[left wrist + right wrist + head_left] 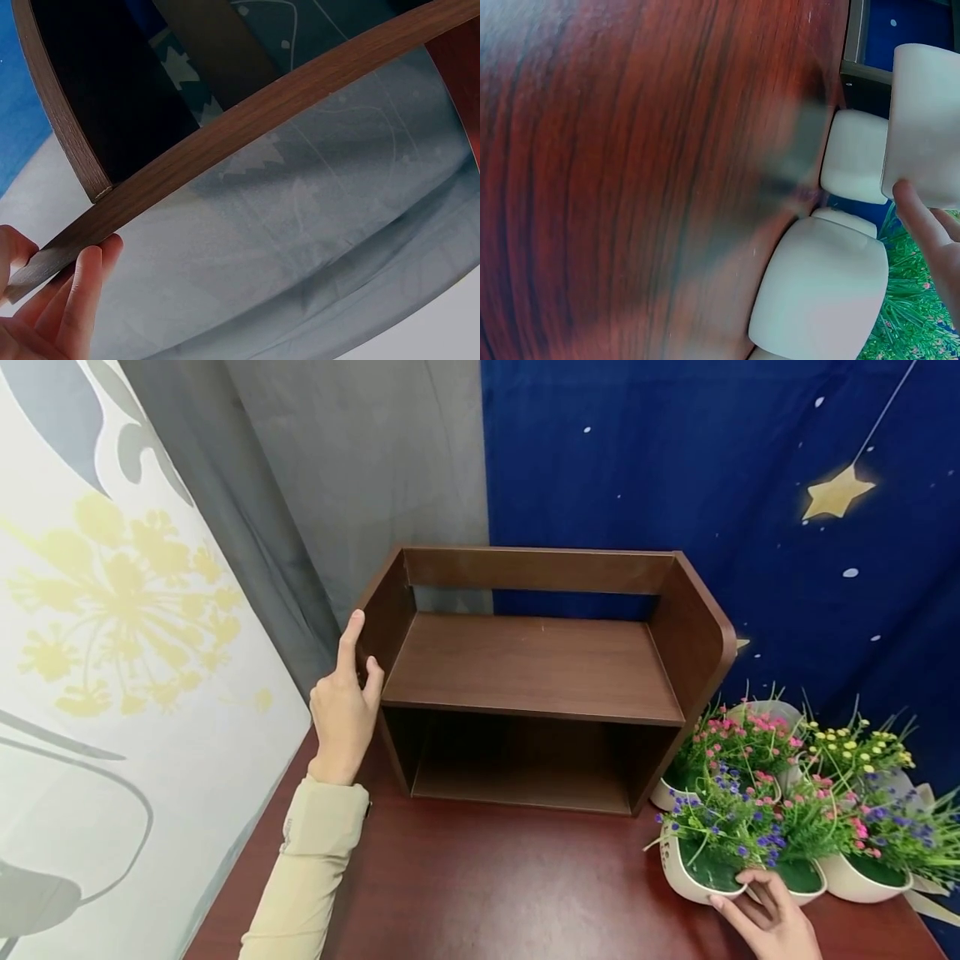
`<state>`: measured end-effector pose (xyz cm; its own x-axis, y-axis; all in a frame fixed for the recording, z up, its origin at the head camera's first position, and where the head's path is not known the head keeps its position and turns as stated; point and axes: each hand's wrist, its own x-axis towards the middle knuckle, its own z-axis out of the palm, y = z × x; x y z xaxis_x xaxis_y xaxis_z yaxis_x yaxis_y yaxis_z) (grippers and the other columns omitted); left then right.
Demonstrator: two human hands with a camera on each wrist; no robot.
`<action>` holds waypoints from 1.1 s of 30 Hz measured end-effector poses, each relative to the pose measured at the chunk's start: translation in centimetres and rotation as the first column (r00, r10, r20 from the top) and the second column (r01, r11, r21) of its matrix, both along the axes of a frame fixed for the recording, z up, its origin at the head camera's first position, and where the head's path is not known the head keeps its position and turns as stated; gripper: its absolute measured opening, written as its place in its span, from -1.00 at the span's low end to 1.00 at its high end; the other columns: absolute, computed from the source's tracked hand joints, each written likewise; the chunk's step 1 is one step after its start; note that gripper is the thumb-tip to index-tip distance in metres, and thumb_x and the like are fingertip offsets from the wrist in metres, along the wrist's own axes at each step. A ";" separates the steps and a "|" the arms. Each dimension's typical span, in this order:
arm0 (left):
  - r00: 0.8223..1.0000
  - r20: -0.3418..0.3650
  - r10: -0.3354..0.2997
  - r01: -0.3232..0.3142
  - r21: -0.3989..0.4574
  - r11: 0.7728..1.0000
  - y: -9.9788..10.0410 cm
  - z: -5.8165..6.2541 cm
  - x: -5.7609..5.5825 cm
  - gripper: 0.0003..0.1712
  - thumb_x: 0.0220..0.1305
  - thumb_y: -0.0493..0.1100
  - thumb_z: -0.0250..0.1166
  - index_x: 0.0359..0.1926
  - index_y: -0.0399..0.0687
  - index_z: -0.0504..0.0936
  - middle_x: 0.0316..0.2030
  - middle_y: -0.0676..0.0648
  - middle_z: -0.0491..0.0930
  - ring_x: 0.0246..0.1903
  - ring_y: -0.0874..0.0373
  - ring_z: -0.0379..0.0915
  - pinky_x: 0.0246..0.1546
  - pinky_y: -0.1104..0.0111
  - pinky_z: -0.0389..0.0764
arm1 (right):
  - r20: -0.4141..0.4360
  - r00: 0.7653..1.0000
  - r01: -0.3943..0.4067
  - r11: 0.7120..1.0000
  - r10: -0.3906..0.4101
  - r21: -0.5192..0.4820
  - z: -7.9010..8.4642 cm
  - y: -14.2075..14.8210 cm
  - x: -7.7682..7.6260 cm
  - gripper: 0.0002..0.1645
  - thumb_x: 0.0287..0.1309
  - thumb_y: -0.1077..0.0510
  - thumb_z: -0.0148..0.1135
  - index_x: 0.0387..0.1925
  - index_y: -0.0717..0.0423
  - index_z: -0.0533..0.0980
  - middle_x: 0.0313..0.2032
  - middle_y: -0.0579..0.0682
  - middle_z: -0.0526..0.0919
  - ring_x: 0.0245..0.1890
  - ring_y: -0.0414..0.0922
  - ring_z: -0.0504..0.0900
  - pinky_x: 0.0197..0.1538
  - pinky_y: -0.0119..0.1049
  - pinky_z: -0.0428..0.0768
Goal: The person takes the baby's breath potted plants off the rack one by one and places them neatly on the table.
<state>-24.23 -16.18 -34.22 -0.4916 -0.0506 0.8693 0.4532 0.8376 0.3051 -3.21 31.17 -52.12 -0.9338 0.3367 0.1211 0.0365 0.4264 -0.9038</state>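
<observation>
My left hand (pixel 342 714) holds the front edge of the left side panel of a dark brown two-tier wooden shelf (pixel 536 664). Thumb and fingers (pixel 84 289) lie on opposite faces of that panel in the left wrist view. At the lower right, my right hand (pixel 772 920) pinches the rim of a white flowerpot (pixel 686 872) with artificial purple-blue flowers and green grass. In the right wrist view this pot (pixel 928 124) is off the tabletop, a finger against its lower side. Both tiers of the shelf bear nothing visible.
More white pots (pixel 862 878) with pink, yellow and purple flowers crowd the right side of the reddish-brown table (pixel 517 877). Blue star-patterned cloth (pixel 675 460) and a grey curtain (pixel 375 460) hang behind. A white patterned panel (pixel 172 710) borders the left.
</observation>
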 end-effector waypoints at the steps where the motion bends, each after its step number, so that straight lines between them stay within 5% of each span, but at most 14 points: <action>1: 1.000 -0.005 0.002 -0.002 0.002 1.000 0.0 0.1 0.0 -0.33 0.25 -0.32 0.11 0.36 0.13 0.24 -0.83 0.01 0.06 -0.86 0.17 -0.16 -0.80 0.32 -0.02 | -0.002 1.000 -0.002 1.000 0.002 0.001 0.1 0.0 -0.1 -0.56 0.00 0.29 0.36 -0.14 0.15 0.32 -0.13 -0.17 0.36 -0.09 -0.63 0.37 -0.23 -0.59 0.48; 10: 1.000 -0.005 0.010 -0.010 0.009 1.000 0.2 0.2 0.1 -0.33 0.23 -0.34 0.12 0.35 0.12 0.25 -0.84 -0.01 0.05 -0.85 0.17 -0.17 -0.79 0.31 -0.03 | -0.021 1.000 -0.016 1.000 0.016 -0.015 -0.1 -0.1 -0.3 -0.56 -0.02 0.34 0.36 -0.15 0.21 0.32 -0.14 -0.15 0.34 -0.14 -0.66 0.37 -0.25 -0.60 0.48; 18: 0.999 0.034 0.010 -0.010 -0.011 1.000 -0.3 -0.5 0.4 -0.31 0.26 -0.30 0.10 0.38 0.16 0.20 -0.84 0.01 0.04 -0.85 0.19 -0.18 -0.81 0.33 -0.02 | -0.102 0.994 -0.053 0.978 0.033 -0.201 -1.2 0.0 0.0 -0.53 -0.14 0.50 0.36 -0.21 0.16 0.37 -0.19 -0.11 0.39 -0.16 -0.52 0.50 -0.27 -0.53 0.53; 33: 1.000 0.012 0.012 -0.012 -0.007 1.000 0.0 0.0 0.1 -0.32 0.25 -0.31 0.11 0.37 0.15 0.22 -0.83 0.03 0.03 -0.85 0.19 -0.17 -0.81 0.33 -0.02 | -0.012 0.999 -0.037 0.997 0.037 -0.073 -1.1 0.5 -0.6 -0.57 -0.06 0.37 0.38 -0.18 0.10 0.38 -0.14 -0.19 0.37 -0.16 -0.60 0.44 -0.26 -0.56 0.51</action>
<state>-24.10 -16.14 -34.23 -0.5018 -0.0501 0.8635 0.4395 0.8451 0.3044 -3.85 31.72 -53.21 -0.9445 0.3103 0.1078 0.0119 0.3604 -0.9327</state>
